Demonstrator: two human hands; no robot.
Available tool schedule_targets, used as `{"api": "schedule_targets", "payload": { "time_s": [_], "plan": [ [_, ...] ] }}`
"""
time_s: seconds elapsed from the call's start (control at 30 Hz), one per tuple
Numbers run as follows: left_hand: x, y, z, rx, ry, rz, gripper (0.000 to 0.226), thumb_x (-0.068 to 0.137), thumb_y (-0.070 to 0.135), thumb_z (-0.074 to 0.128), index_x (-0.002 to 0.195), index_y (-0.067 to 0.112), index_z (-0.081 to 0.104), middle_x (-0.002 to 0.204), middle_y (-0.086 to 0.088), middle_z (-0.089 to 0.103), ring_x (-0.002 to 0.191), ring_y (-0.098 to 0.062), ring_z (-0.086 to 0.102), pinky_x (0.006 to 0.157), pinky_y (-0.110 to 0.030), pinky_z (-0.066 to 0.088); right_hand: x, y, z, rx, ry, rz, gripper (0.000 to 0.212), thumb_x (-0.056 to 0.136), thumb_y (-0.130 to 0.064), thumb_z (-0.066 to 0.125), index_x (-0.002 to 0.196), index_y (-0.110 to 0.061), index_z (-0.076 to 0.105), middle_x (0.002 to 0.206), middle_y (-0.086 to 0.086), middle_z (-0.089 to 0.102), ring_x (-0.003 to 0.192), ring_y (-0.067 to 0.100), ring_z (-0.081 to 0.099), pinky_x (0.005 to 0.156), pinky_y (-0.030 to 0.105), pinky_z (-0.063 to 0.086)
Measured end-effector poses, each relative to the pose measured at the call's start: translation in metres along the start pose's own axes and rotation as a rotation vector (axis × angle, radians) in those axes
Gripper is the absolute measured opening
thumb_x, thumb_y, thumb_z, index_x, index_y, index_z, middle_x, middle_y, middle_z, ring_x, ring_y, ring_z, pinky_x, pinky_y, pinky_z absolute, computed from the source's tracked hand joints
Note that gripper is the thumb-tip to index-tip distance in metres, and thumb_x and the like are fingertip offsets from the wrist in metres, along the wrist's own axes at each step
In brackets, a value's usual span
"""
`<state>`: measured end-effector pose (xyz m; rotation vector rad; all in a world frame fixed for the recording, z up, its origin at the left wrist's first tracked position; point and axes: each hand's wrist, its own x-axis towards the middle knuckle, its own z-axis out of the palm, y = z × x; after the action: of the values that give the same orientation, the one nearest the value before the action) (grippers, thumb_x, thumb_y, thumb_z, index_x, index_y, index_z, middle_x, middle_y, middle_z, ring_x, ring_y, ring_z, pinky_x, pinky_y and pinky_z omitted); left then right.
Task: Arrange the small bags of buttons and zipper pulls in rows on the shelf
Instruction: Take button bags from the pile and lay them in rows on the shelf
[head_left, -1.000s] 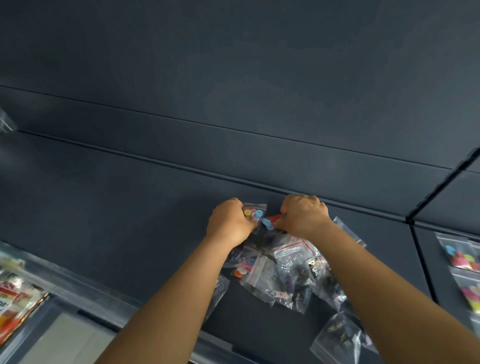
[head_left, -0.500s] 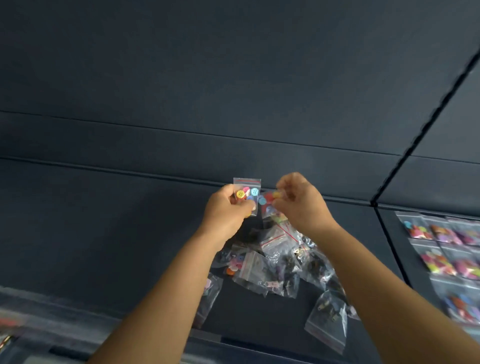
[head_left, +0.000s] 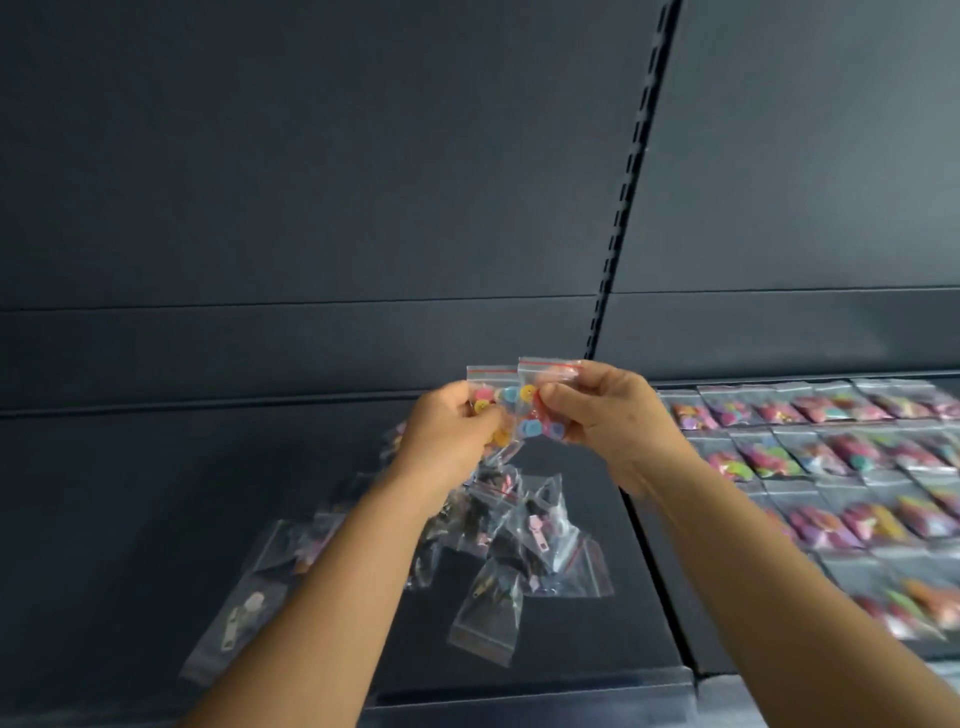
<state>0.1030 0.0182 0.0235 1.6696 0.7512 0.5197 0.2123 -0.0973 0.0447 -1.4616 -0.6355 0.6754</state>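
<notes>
Both hands are raised above the dark shelf (head_left: 571, 639) — the left hand (head_left: 447, 441) pinches one button bag (head_left: 485, 387), the right hand (head_left: 602, 410) another (head_left: 540, 374). A loose heap of bags (head_left: 519, 540) lies below; neat rows of button bags (head_left: 831, 452) fill the shelf's right section.

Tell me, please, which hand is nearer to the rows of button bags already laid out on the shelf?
Right. The right hand is raised just left of the rows of button bags; the left hand is farther left, above the loose pile.
</notes>
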Motion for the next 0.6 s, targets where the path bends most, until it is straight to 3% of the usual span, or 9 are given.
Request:
{"api": "schedule_targets", "payload": {
  "time_s": [0.13, 0.23, 0.37, 0.47, 0.6],
  "plan": [
    [-0.012, 0.019, 0.066, -0.088, -0.087, 0.02, 0.009, 0.089, 0.028, 0.061, 0.087, 0.022, 0.067, 0.077, 0.007, 0.071, 0.064, -0.004, 0.065, 0.06, -0.02, 0.052, -0.01, 0.006, -0.059, -0.049, 0.141, -0.027, 0.018, 0.086, -0.007, 0.063, 0.074, -0.017, 0.071, 0.064, -0.003, 0.068, 0.052, 0.005, 0.057, 0.057, 0.025, 0.05],
    [-0.025, 0.033, 0.121, -0.12, -0.117, 0.02, 0.004, 0.084, 0.02, 0.068, 0.088, 0.02, 0.068, 0.073, 0.006, 0.069, 0.065, -0.007, 0.063, 0.061, -0.019, 0.052, -0.019, 0.009, -0.109, -0.059, 0.188, -0.024, 0.021, 0.085, -0.008, 0.064, 0.068, -0.018, 0.07, 0.06, -0.001, 0.065, 0.052, 0.01, 0.051, 0.056, 0.028, 0.045],
    [-0.038, 0.048, 0.185, -0.094, -0.116, 0.004, 0.019, 0.077, 0.01, 0.072, 0.092, 0.021, 0.069, 0.081, -0.003, 0.073, 0.072, -0.015, 0.067, 0.072, -0.034, 0.055, -0.032, 0.008, -0.171, -0.066, 0.144, 0.003, 0.019, 0.084, -0.02, 0.067, 0.066, -0.017, 0.066, 0.058, 0.0, 0.062, 0.053, 0.012, 0.053, 0.055, 0.027, 0.045],
    [-0.045, 0.056, 0.221, -0.035, -0.109, 0.001, 0.018, 0.077, 0.012, 0.072, 0.089, 0.024, 0.069, 0.085, -0.002, 0.074, 0.08, -0.021, 0.07, 0.08, -0.042, 0.055, -0.038, 0.006, -0.209, 0.008, 0.155, -0.004, 0.021, 0.085, -0.017, 0.066, 0.065, -0.019, 0.069, 0.057, 0.0, 0.059, 0.05, 0.012, 0.052, 0.044, 0.021, 0.043],
    [-0.049, 0.065, 0.254, -0.002, -0.06, -0.006, 0.022, 0.075, 0.016, 0.072, 0.096, 0.017, 0.066, 0.094, -0.012, 0.072, 0.091, -0.033, 0.066, 0.084, -0.054, 0.052, -0.046, 0.004, -0.243, 0.081, 0.157, 0.018, 0.016, 0.088, -0.017, 0.064, 0.073, -0.012, 0.067, 0.06, -0.001, 0.059, 0.051, 0.009, 0.052, 0.047, 0.02, 0.045]
  ]
}}
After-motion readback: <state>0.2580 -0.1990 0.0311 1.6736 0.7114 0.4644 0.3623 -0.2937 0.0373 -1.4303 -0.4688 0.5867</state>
